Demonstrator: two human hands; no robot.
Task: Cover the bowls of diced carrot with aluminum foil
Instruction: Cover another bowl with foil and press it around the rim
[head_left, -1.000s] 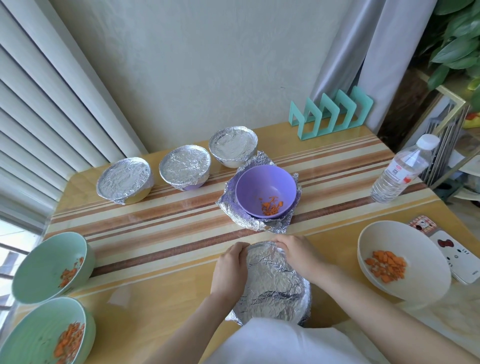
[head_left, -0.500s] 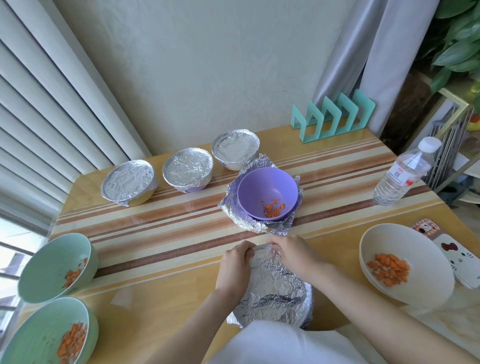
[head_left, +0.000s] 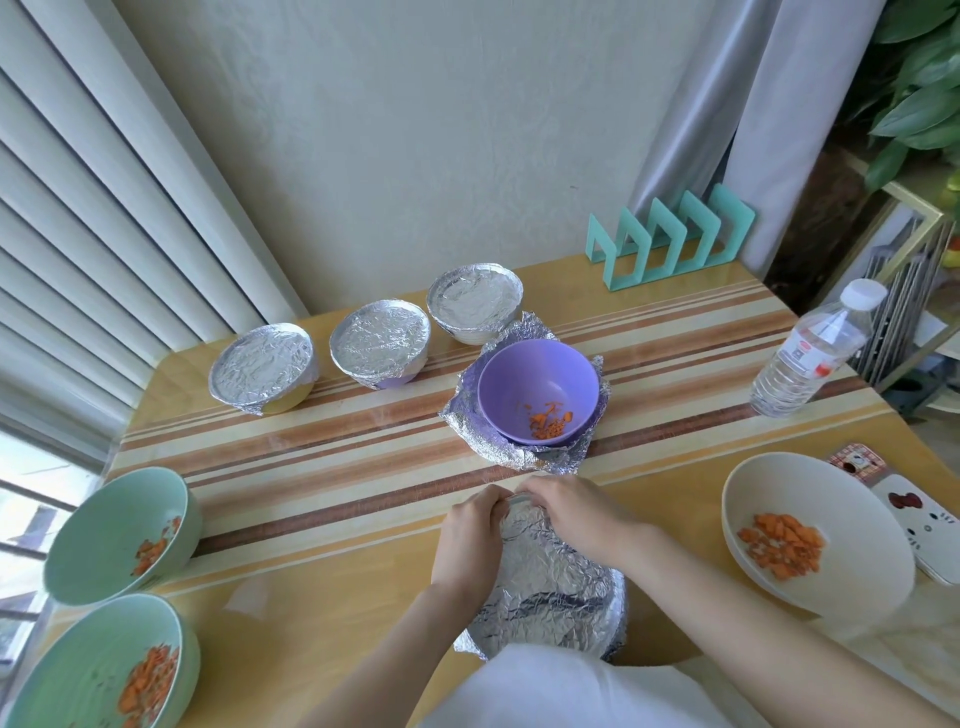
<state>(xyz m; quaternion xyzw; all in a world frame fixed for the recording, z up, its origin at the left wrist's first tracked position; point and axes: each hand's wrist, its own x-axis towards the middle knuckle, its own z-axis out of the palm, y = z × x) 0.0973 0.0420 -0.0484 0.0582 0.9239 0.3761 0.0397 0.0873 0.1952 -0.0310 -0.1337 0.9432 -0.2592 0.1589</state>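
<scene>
Your left hand (head_left: 467, 535) and right hand (head_left: 576, 519) meet at the far rim of the foil-covered bowl (head_left: 561, 592), so the bowl lies back toward your body from your fingers (head_left: 535, 493). Its rim curves away along both sides, one side nearer each hand. Both sets of fingers are curled over that far rim, pinching the foil down against it. The bowl is round, so no axis favours either hand. It stands at the near edge of the desk (head_left: 311, 597), its closest part hidden under your white garment (head_left: 571, 686). The foil looks dull silver, creased and dented across the top, and a loose corner (head_left: 467, 644) juts out at the near left. That corner, nearer your left hand, probably wants tucking next.
</scene>
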